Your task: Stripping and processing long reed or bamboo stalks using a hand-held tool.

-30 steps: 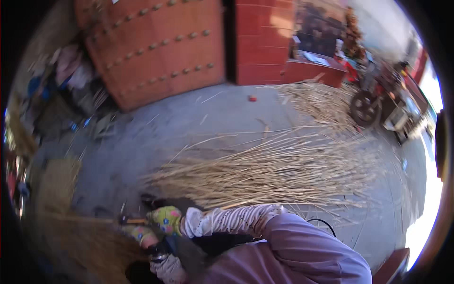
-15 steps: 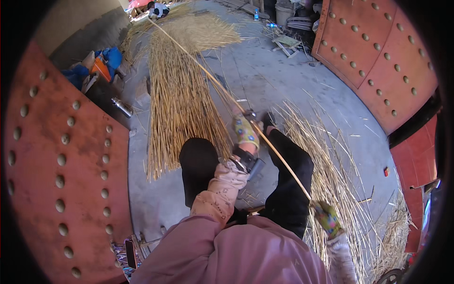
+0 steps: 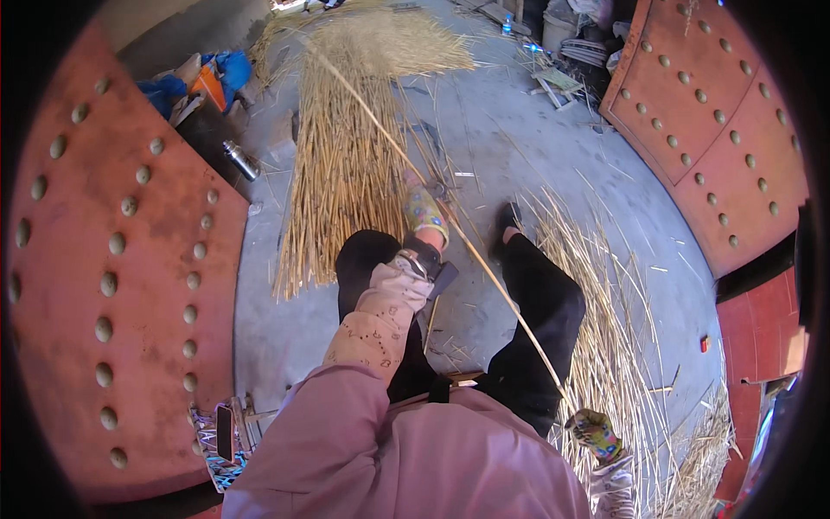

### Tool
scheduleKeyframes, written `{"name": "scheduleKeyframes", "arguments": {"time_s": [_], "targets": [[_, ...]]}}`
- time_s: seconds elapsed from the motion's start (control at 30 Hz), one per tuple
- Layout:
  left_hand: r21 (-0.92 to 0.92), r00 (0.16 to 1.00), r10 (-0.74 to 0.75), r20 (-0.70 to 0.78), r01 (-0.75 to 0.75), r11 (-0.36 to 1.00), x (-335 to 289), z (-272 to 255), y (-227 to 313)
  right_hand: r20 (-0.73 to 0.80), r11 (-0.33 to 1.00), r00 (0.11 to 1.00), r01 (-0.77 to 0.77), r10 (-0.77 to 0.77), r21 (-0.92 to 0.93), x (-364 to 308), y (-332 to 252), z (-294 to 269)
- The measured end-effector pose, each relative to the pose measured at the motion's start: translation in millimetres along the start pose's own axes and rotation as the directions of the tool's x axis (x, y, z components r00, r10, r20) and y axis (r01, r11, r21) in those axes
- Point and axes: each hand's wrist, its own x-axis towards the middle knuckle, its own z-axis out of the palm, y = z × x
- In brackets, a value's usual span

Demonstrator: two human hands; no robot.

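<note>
My left hand [image 3: 424,214], in a patterned glove, reaches out in front of my knees and is closed around a long pale reed stalk [image 3: 494,259]. A small dark tool [image 3: 443,192] sits at that grip against the stalk; its shape is too small to make out. The stalk slants from the far reed pile down toward my right side. My right hand [image 3: 596,434], gloved alike, is curled shut at the stalk's near end, beside my right thigh. Left of my legs lies a thick layer of golden reed stalks [image 3: 341,182]. Paler stripped-looking stalks [image 3: 596,320] lie to my right.
Red studded doors [image 3: 112,285] stand at left and right. A steel flask [image 3: 241,161] and blue and orange bags [image 3: 207,85] are at the left. Far right hold a bucket [image 3: 562,26] and a small wooden stool [image 3: 556,84]. A phone [image 3: 226,432] lies near my left hip.
My right hand has drawn back toward me, and the stalk's near end has come with it. The left hand stays closed on the stalk, slightly farther left. The whole view has shifted a little.
</note>
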Motion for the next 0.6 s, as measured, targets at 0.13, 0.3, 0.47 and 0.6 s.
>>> {"name": "scheduleKeyframes", "arguments": {"time_s": [0.13,0.3,0.47,0.6], "targets": [[-0.001,0.999,-0.028,0.042,0.029,1.0,-20,-6,-50,-0.591,0.873,0.798,-0.364,0.113,-0.324,78,-46,73],[0.127,0.973,-0.185,-0.138,0.203,0.971,-74,17,-86,-0.442,0.942,0.897,-0.144,-0.005,-0.303,225,-79,89],[0.076,0.998,0.06,0.001,-0.06,0.995,-30,5,-31,-0.511,0.547,0.844,-0.353,-0.165,-0.759,156,-30,82],[-0.006,0.985,0.097,-0.142,-0.098,0.995,-8,10,2,-0.275,0.955,0.934,-0.16,0.228,0.249,48,-22,66]]}}
